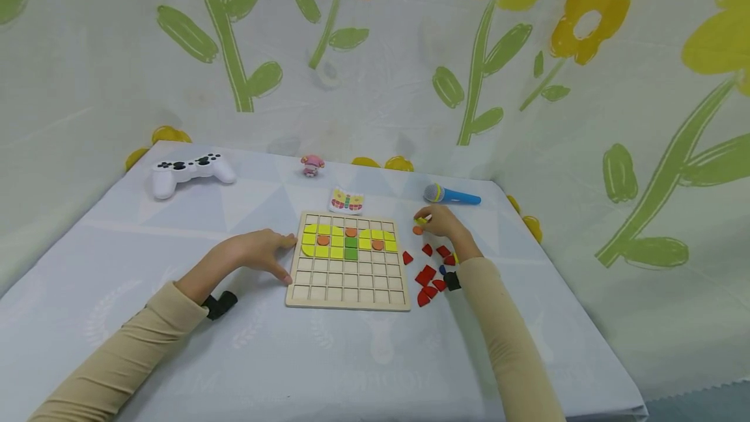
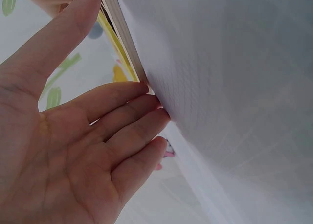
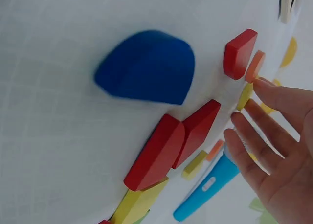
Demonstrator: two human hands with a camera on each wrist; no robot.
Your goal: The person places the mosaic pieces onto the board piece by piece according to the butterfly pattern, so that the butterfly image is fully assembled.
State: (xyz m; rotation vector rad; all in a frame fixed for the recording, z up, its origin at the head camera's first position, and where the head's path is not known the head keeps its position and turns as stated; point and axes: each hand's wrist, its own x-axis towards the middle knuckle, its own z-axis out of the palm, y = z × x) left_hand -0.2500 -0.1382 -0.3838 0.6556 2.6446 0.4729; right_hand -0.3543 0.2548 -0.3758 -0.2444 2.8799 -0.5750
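A wooden grid board [image 1: 334, 293] lies on the table, with yellow, orange and green pieces set in its upper rows. My left hand [image 1: 256, 254] touches the board's left edge with fingertips and thumb, the fingers fairly straight in the left wrist view. To the right of the board, my right hand [image 1: 443, 223] pinches a yellow piece [image 3: 244, 96] between thumb and fingertips, close to the table. An orange round piece [image 1: 418, 230] lies just below those fingers. Several red pieces [image 1: 425, 275] and a blue piece [image 3: 146, 67] are scattered nearer my right wrist.
A small pattern card [image 1: 347, 201] stands behind the board. Farther back are a white game controller [image 1: 190, 172], a pink figurine [image 1: 312, 165] and a blue toy microphone [image 1: 459, 197]. A flowered cloth [image 1: 398, 83] hangs behind the table.
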